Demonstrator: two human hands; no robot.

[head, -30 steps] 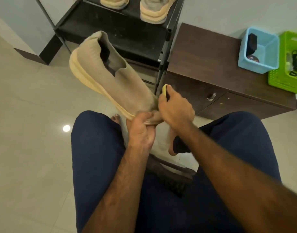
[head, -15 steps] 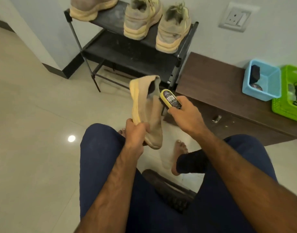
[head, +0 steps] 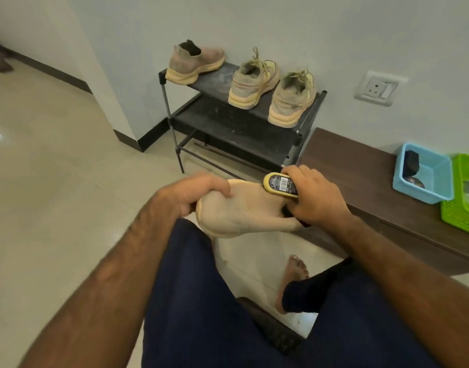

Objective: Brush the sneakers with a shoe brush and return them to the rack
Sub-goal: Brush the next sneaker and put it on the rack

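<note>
Left hand [head: 198,192]: we see it gripping one end of the sneaker [head: 241,211].
Right hand [head: 315,197]: it holds the brush [head: 279,185] against the sneaker's other end.
Room: tiled floor [head: 55,168]; rack [head: 233,123] by the wall carries three shoes [head: 252,83]; tabletop [head: 355,166] bears two baskets [head: 424,179].
Hidden: we cannot make out the bristles.

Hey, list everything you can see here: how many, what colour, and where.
slip-on sneaker: one, beige, held near the knees
shoe brush: one, yellow-backed, against that sneaker
second slip-on sneaker: one, beige, rack top shelf
laced sneakers: two, beige, same shelf
shoe rack: one, black, against the wall
bench: one, dark brown, right of the rack
blue basket: one, light blue, on the bench
green basket: one, bright green, beside it
wall socket: one, white, above the bench
left hand: one, gripping the sneaker
right hand: one, holding the brush
</note>
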